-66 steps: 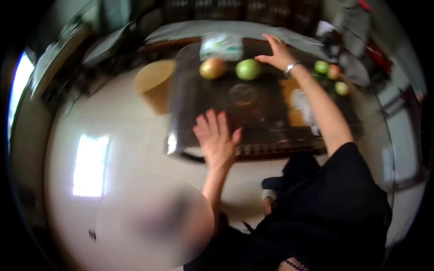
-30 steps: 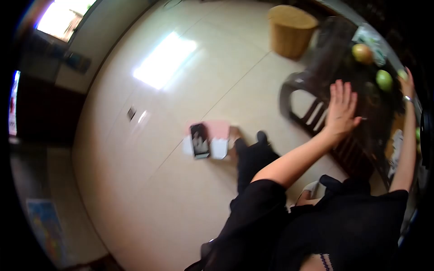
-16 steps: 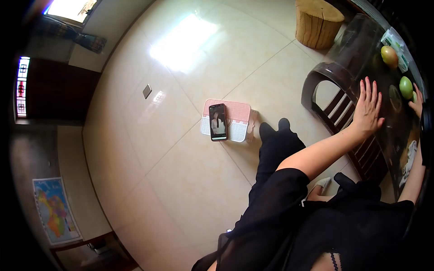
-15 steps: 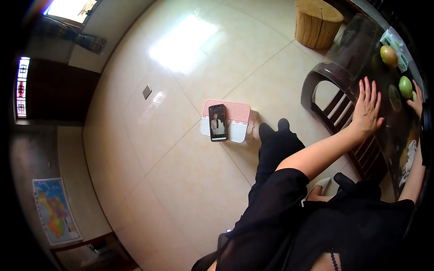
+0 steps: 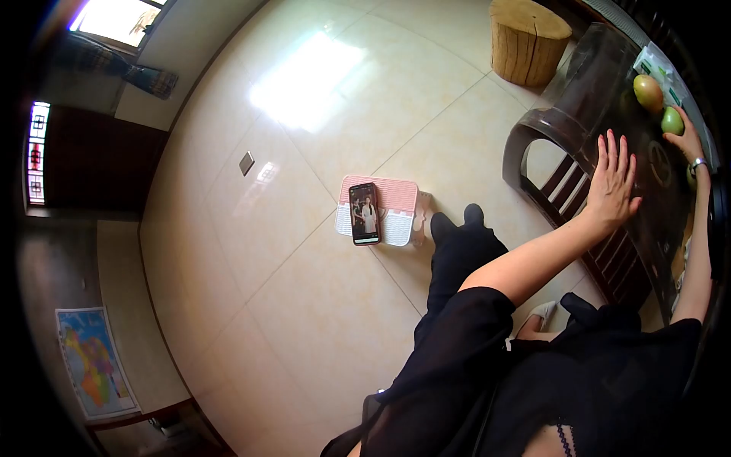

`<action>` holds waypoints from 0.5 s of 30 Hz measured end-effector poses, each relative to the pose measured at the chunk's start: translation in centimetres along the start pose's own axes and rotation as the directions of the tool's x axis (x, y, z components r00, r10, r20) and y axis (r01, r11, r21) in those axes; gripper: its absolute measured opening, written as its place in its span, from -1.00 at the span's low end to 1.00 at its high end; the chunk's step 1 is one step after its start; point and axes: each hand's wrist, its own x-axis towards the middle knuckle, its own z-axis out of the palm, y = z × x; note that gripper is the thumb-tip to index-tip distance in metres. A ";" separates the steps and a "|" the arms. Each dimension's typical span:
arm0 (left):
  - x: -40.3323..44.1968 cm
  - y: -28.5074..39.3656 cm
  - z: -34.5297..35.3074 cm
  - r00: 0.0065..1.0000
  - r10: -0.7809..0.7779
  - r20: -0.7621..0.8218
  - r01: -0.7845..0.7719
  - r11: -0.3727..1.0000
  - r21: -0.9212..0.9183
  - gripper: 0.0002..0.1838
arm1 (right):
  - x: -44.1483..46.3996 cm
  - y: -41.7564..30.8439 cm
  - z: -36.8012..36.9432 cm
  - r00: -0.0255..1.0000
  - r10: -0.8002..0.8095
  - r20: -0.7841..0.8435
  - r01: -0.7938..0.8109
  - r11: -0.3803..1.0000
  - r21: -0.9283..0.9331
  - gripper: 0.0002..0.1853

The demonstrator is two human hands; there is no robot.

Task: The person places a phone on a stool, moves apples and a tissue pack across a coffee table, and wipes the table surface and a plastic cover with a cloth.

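My left hand (image 5: 611,186) lies flat, fingers spread, on the dark wooden seat (image 5: 643,148) of a bench. My right hand (image 5: 686,139), with a watch (image 5: 697,162) at the wrist, has its fingers around a green mango-like fruit (image 5: 671,120). A larger red-and-green fruit (image 5: 648,93) rests close beside that one. Part of another green fruit (image 5: 691,177) shows behind my right wrist. Next to the red-and-green fruit is a white-and-green packet (image 5: 661,64).
A phone (image 5: 365,213) with a person on its screen lies on a pink-and-white stool (image 5: 396,199). A second flat device (image 5: 247,163) is on the tiled floor. A log stump (image 5: 528,46) stands beyond the bench's curved armrest (image 5: 533,126). A map (image 5: 96,362) hangs on the wall.
My right hand has moved up the seat with the green fruit, bringing it beside the red-and-green one. My left hand stays flat in nearly the same place.
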 end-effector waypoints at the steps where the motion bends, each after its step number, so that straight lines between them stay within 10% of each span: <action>1: 0.1 -0.1 0.1 1.000 -0.003 -0.004 0.003 1.000 -0.007 -0.20 | 0.3 0.0 0.2 1.000 0.000 -0.002 0.000 1.000 -0.001 -0.24; 10: 0.1 0.1 -0.3 1.000 -0.003 0.009 0.003 1.000 0.005 -0.21 | -0.1 -2.9 0.5 0.978 0.205 0.038 -0.204 0.979 -0.028 -0.18; 15: 0.0 0.0 -0.1 1.000 0.002 0.004 -0.002 1.000 0.010 -0.21 | -0.6 -2.2 0.9 0.999 -0.013 -0.040 0.010 0.997 -0.075 -0.17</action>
